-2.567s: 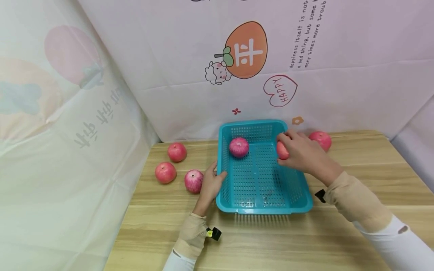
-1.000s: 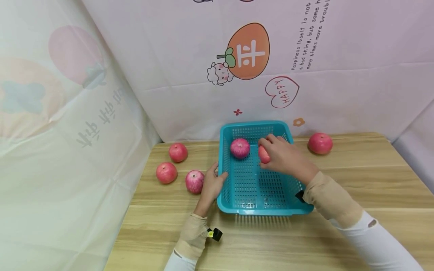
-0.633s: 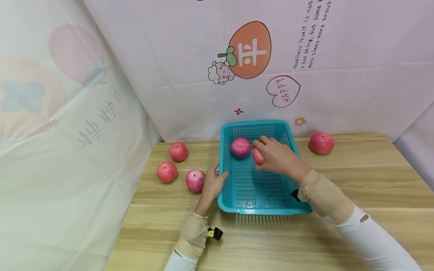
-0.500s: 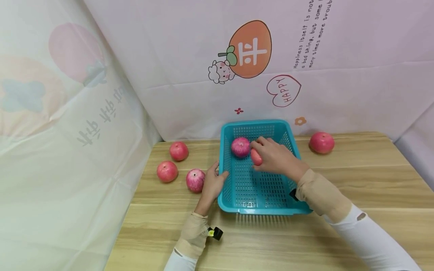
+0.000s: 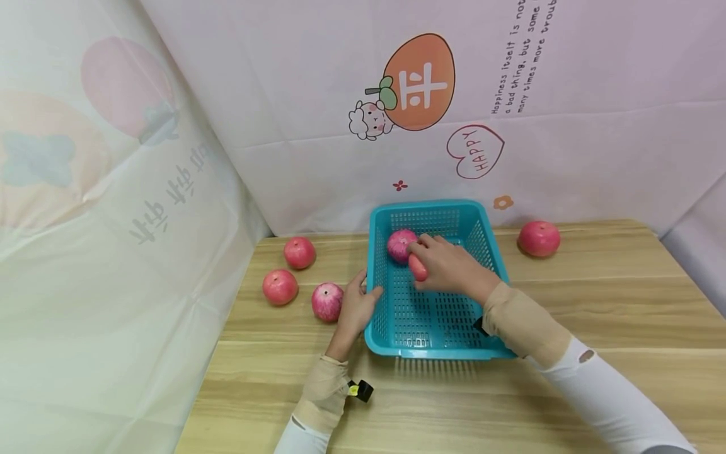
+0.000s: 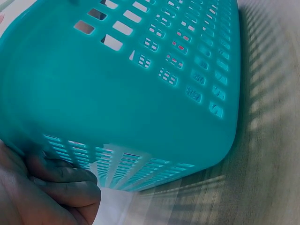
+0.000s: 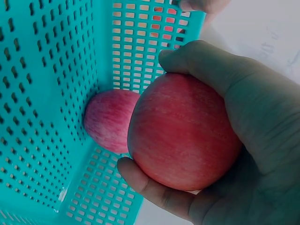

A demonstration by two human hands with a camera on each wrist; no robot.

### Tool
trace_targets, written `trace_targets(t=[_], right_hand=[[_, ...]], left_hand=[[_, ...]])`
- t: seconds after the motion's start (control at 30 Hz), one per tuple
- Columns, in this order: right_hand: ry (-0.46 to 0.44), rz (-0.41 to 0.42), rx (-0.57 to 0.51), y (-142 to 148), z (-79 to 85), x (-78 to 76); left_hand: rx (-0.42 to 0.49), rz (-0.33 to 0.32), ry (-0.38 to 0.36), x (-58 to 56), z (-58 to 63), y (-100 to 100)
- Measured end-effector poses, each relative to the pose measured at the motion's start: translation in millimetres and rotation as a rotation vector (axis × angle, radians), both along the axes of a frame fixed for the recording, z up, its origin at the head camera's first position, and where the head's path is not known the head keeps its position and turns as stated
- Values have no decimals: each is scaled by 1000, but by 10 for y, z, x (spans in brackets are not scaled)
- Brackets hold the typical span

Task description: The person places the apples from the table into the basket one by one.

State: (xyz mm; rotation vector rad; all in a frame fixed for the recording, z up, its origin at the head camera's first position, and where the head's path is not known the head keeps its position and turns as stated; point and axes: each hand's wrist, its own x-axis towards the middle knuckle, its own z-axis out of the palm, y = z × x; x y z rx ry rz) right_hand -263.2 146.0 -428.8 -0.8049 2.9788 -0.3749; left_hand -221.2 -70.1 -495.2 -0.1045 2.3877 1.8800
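A teal perforated basket [image 5: 442, 354] stands on the wooden table. My left hand [image 5: 355, 310] grips its left rim, thumb over the inside; the left wrist view shows the fingers [image 6: 70, 187] curled against the outer wall. Inside the basket's far left part lies a purplish-pink striped apple [image 5: 400, 246]. Over the basket my right hand [image 5: 454, 268] holds a red apple [image 5: 418, 267], overlapping the striped one in this view. From the right wrist, the held apple [image 7: 183, 133] sits between thumb and fingers, its far side hidden.
Left of the basket are two red apples [image 5: 280, 287] and a pink-and-white striped apple [image 5: 327, 301] close to my left hand. Another red apple [image 5: 539, 239] lies at the back right. A printed white cloth [image 5: 317, 183] rises behind the table [image 5: 612, 296].
My right hand has carried the red apple leftward from the basket's right rim to beside the striped apple, slightly nearer me. The left hand keeps its grip on the rim.
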Motion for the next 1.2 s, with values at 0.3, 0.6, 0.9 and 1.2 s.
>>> trace_targets(t=[0.3, 0.6, 0.9, 1.2], right_hand=[[1, 23, 18, -107, -103, -76], [-26, 34, 27, -175, -239, -161], [-5, 84, 34, -256, -339, -229], [-20, 99, 81, -310, -445, -312]], left_hand=[[13, -14, 2, -6, -22, -14], [16, -27, 5, -8, -12, -9], [23, -25, 1, -5, 9, -3], [15, -34, -4, -9, -1, -10]])
